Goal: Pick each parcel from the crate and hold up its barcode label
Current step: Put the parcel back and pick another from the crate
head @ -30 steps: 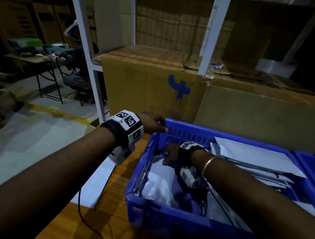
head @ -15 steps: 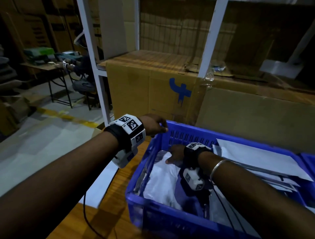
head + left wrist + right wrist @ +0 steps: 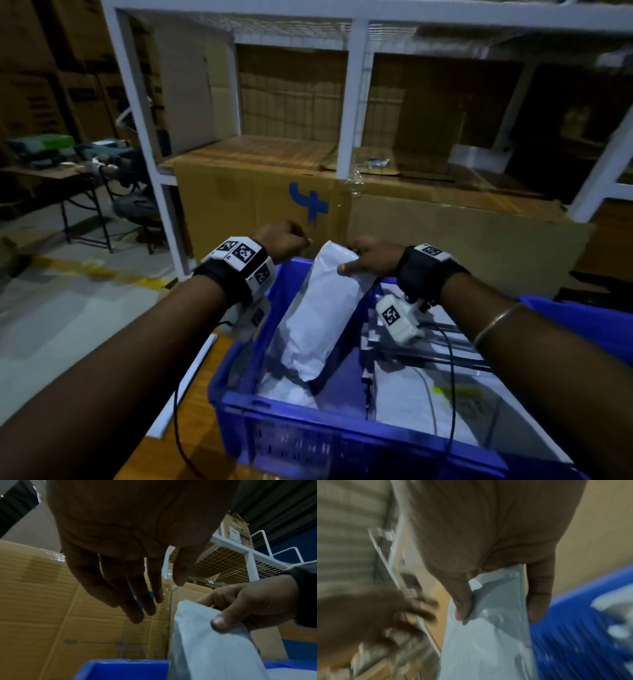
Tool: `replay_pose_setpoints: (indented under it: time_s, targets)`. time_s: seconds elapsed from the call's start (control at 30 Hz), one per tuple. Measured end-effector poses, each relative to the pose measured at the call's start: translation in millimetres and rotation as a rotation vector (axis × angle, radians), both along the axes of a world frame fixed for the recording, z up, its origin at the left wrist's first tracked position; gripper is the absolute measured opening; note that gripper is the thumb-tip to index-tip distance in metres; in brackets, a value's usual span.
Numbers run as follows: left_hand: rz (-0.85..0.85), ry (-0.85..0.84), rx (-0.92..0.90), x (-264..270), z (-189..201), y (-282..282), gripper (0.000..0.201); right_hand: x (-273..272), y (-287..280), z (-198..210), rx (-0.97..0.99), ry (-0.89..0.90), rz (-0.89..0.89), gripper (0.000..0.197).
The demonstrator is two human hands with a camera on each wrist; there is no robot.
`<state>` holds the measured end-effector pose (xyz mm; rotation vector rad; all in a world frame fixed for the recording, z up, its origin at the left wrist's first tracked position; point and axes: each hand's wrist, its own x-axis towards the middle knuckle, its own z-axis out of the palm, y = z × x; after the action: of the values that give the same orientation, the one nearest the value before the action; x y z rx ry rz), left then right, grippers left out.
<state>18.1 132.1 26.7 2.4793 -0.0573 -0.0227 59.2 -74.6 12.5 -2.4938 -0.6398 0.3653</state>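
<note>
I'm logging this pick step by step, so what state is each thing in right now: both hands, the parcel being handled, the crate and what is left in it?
right hand: pinches the white parcel's top edge.
left hand: fingers relaxed, holds nothing, beside the parcel's top.
white parcel: tilted up, lower end inside the crate; no barcode label visible.
blue crate: on the wooden surface, open-topped.
other parcels: lying flat in the crate.

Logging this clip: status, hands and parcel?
Right hand pinches white parcel top, lifted over blue crate. Left hand open, empty. No label showing. Nothing blocking.
</note>
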Motion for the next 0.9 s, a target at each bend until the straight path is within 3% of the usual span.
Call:
replay_pose_setpoints:
  time_s: [0.13,0.23,0.4,0.53,0.67,0.77,0.9]
  targets:
    - [-0.031,0.046,-0.078,6,-6,-25,0.032,-9,-52,14,0.296,0.106,-0.171,0.038]
    - [-0.077,0.054,-0.079,10,-12,-42,0.026,-17,-89,20,0.428,0.078,-0.223,0.031]
    - [-0.115,0.020,-0.224,19,-24,-69,0.039,-26,-140,11,0.657,-0.012,-0.318,0.027]
    - [-0.022,-0.019,-0.328,30,-42,-80,0.056,-27,-164,-6,0.805,-0.057,-0.389,0.029]
    - [-0.065,0.012,-0.475,40,-50,-87,0.063,-20,-172,-22,0.899,-0.083,-0.449,0.035]
    - [-0.042,-0.071,-0.571,44,-48,-90,0.070,-14,-173,-30,0.986,-0.060,-0.503,0.030]
    - [-0.022,-0.138,-0.670,52,-50,-89,0.037,-9,-175,-42,1.053,-0.050,-0.532,0.022]
